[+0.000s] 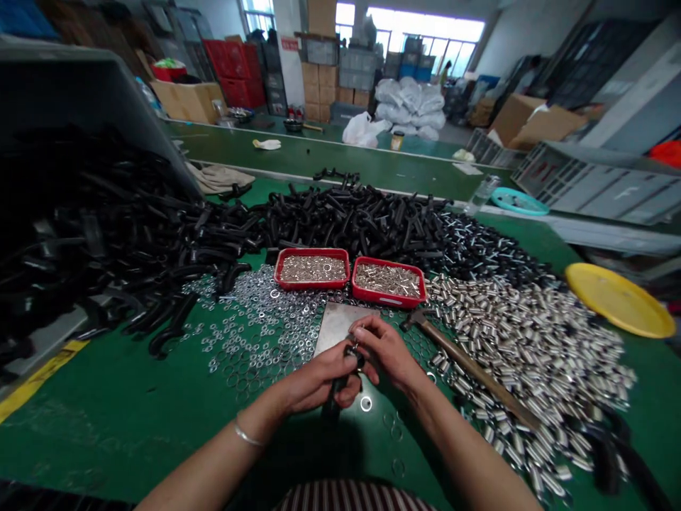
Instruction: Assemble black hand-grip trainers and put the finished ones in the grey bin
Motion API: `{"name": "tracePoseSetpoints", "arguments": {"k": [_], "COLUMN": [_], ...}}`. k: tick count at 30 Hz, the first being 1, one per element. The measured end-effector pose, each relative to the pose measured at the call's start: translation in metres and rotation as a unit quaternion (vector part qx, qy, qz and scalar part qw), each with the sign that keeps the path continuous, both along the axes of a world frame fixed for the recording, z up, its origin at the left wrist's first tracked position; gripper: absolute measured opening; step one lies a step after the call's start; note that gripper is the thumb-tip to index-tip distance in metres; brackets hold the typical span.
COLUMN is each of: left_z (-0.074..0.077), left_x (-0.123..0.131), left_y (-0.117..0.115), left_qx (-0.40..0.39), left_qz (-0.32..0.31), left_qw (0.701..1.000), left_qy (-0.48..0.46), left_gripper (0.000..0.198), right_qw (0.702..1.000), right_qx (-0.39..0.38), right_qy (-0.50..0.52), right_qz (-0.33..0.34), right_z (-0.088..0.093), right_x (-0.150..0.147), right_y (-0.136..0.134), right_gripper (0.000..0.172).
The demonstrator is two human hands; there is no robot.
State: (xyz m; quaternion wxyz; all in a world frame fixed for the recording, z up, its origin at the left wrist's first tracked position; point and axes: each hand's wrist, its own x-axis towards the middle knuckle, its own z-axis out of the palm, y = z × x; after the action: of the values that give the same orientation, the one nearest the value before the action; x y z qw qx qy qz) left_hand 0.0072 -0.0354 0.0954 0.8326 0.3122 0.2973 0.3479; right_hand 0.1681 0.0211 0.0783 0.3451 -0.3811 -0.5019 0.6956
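My left hand [319, 376] is wrapped round a black handle-like part [333, 403], its top end tilted up toward my other hand. At that top end, my right hand [387, 349] has its thumb and fingers pinched together; what sits between them is too small to make out. Just beyond my hands lies a flat metal plate [336, 323]. Loose metal rings [260, 333] are scattered to the left, and a single bright ring [366, 404] lies below my right hand. A hammer [473, 365] with a wooden handle rests on the right.
Two red trays [312, 285] [390, 299] hold small metal parts. Behind them is a heap of black handles [351, 220], spilling from a grey bin [106, 67]. Metal sleeves [532, 341], black-headed screws [484, 245] and a yellow lid [620, 299] occupy the right.
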Motion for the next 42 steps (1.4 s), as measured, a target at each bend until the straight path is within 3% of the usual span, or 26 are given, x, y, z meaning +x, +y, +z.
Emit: {"name": "tracePoseSetpoints", "arguments": {"k": [2, 4, 5, 7, 9, 10, 12, 14, 15, 18, 21, 23, 25, 28, 31, 33, 35, 38, 40, 42], "left_z": [-0.006, -0.014, -0.017, -0.02, -0.02, -0.02, -0.019, -0.02, -0.02, -0.018, -0.011, -0.007, -0.005, -0.008, -0.013, -0.015, -0.014, -0.009, -0.006, -0.006], "left_x": [-0.002, -0.005, -0.009, -0.017, -0.024, -0.025, -0.024, -0.02, -0.017, -0.011, -0.009, -0.007, -0.005, -0.004, -0.005, -0.006, -0.006, -0.005, -0.004, -0.003], "left_y": [0.002, 0.007, 0.011, 0.02, 0.029, 0.032, 0.038, 0.041, 0.041, 0.042, 0.04, 0.039, 0.037, 0.034, 0.032, 0.032, 0.033, 0.034, 0.033, 0.033], "left_qx": [-0.016, -0.011, -0.001, 0.025, 0.055, 0.07, 0.094, 0.101, 0.102, 0.116, 0.161, 0.203, 0.241, 0.268, 0.276, 0.274, 0.265, 0.25, 0.231, 0.204], "left_qz": [0.07, 0.187, 0.24, 0.299, 0.293, 0.28, 0.268, 0.282, 0.298, 0.337, 0.318, 0.298, 0.294, 0.296, 0.292, 0.293, 0.296, 0.293, 0.291, 0.293], "left_qw": [0.997, 0.982, 0.969, 0.949, 0.941, 0.938, 0.93, 0.92, 0.914, 0.899, 0.894, 0.882, 0.86, 0.831, 0.815, 0.809, 0.81, 0.833, 0.854, 0.869], "left_qy": [0.008, 0.037, 0.054, 0.099, 0.161, 0.191, 0.235, 0.254, 0.258, 0.255, 0.272, 0.304, 0.34, 0.387, 0.418, 0.43, 0.432, 0.397, 0.364, 0.342], "left_gripper": [0.035, 0.03, 0.029, 0.03, 0.031, 0.032, 0.034, 0.035, 0.036, 0.038, 0.036, 0.034, 0.03, 0.025, 0.023, 0.023, 0.022, 0.023, 0.024, 0.026], "right_qw": [0.997, 0.962, 0.919, 0.798, 0.693, 0.657, 0.62, 0.63, 0.656, 0.796, 0.948, 0.994, 0.993, 0.973, 0.959, 0.962, 0.979, 0.996, 0.974, 0.932], "right_qx": [0.048, 0.188, 0.271, 0.404, 0.472, 0.493, 0.522, 0.532, 0.529, 0.459, 0.242, 0.067, -0.067, -0.182, -0.233, -0.227, -0.169, 0.021, 0.184, 0.313], "right_qy": [-0.06, -0.198, -0.286, -0.448, -0.545, -0.567, -0.577, -0.554, -0.529, -0.395, -0.18, -0.025, 0.083, 0.143, 0.159, 0.151, 0.114, -0.002, -0.093, -0.169], "right_qz": [0.027, 0.003, -0.014, -0.013, 0.031, 0.058, 0.101, 0.111, 0.099, -0.007, -0.097, -0.085, -0.05, -0.01, 0.02, 0.02, -0.011, -0.082, -0.095, -0.074], "right_z": [-0.006, -0.011, -0.012, -0.013, -0.012, -0.012, -0.013, -0.014, -0.014, -0.008, 0.003, 0.007, 0.007, 0.001, -0.003, -0.003, -0.001, -0.001, -0.004, -0.007], "right_x": [0.01, 0.027, 0.037, 0.059, 0.078, 0.084, 0.092, 0.095, 0.093, 0.081, 0.052, 0.029, 0.009, -0.005, -0.005, -0.005, -0.006, -0.01, -0.011, -0.01], "right_y": [0.005, 0.013, 0.018, 0.027, 0.037, 0.041, 0.05, 0.058, 0.06, 0.053, 0.03, 0.014, 0.004, 0.0, 0.001, -0.001, -0.003, -0.005, -0.005, -0.003], "right_gripper": [0.03, 0.024, 0.018, 0.013, 0.018, 0.018, 0.018, 0.02, 0.021, 0.015, 0.017, 0.029, 0.032, 0.026, 0.025, 0.026, 0.027, 0.02, 0.013, 0.018]}}
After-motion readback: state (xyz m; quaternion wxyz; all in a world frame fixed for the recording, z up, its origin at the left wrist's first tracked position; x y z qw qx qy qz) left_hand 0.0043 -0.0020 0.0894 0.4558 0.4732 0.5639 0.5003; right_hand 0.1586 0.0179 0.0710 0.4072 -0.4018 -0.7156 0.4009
